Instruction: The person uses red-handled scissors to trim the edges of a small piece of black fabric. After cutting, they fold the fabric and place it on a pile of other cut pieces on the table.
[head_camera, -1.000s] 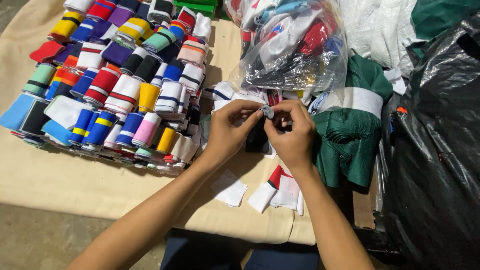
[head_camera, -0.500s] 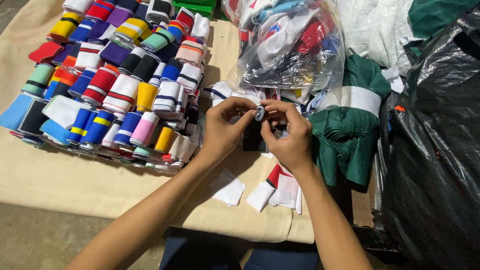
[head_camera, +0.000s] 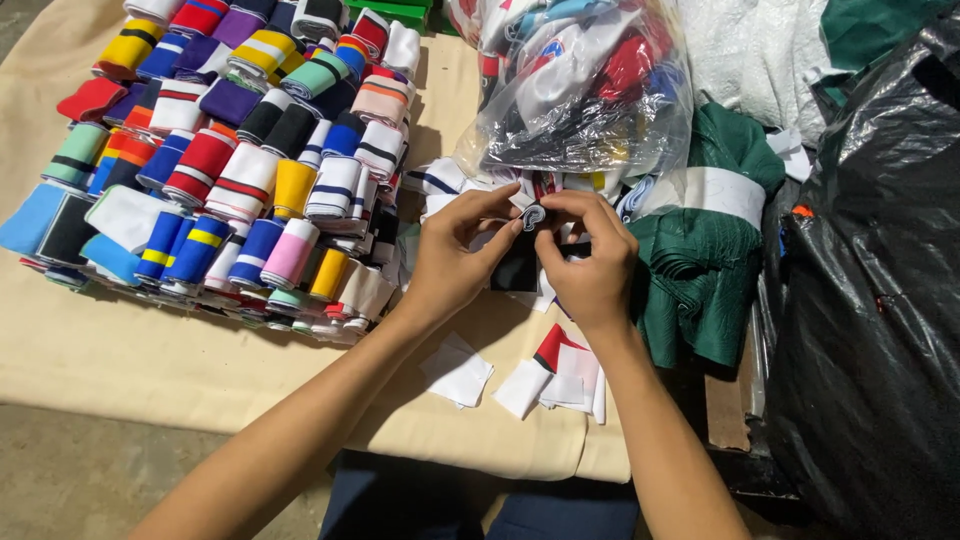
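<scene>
Between the two hands, just below the clear plastic bag of garments (head_camera: 580, 90), a small black-and-white fabric badge (head_camera: 532, 216) sits pinched from either side, left hand (head_camera: 455, 262) and right hand (head_camera: 590, 268) equally near, fingers (head_camera: 500, 232) closed narrowly on it, above the cream-covered bench (head_camera: 150, 370).

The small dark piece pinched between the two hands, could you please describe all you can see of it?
The small dark piece is black with a pale curved edge, seemingly cloth. The left hand and right hand pinch it between their fingertips, above a black fabric piece, just below the clear plastic bag. Finer detail is too small to tell.
</scene>
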